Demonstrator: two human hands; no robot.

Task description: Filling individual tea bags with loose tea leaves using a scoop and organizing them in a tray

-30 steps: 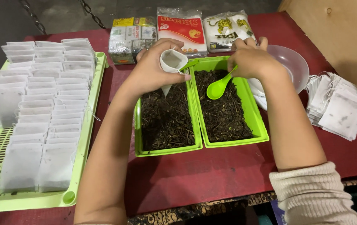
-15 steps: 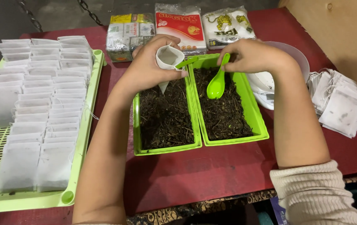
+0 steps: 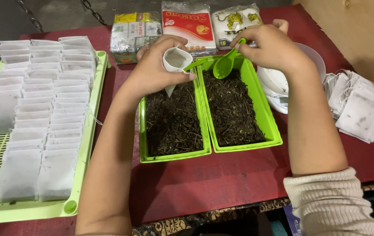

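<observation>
Left hand (image 3: 154, 72) fingers pinch the filter bag (image 3: 176, 61) open over the trays; it looks light, limp, tearable, so hold by the rim; right hand (image 3: 270, 46) fingers clamp the stiff green spoon (image 3: 225, 64).

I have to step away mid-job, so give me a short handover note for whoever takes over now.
Left hand: holds an open white filter bag over the left tea tray.
Right hand: holds the green spoon above the right tea tray; the spoon looks empty.
Done: rows of bags stand in the green basket.
Left: a pile of bags lies at the right.
</observation>
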